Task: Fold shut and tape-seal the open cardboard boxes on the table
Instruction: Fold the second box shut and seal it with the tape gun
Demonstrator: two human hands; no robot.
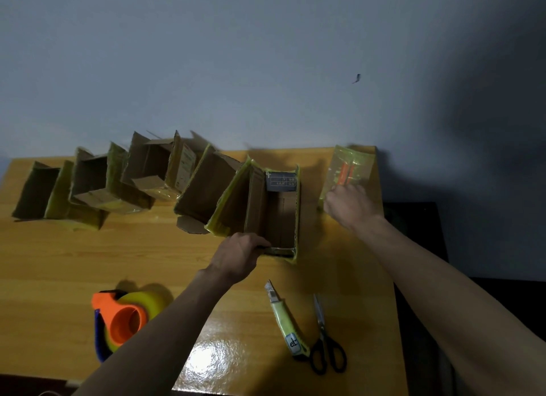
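An open cardboard box (277, 212) stands mid-surface, at the right end of a row of open boxes (118, 185). The left hand (240, 255) curls its fingers over the box's near edge. Right of the box, the right hand (350, 203) grips a taped cardboard flap (348, 168). Nearer than the box lie a tape dispenser (124, 318), utility knife (285, 321) and scissors (325, 339).
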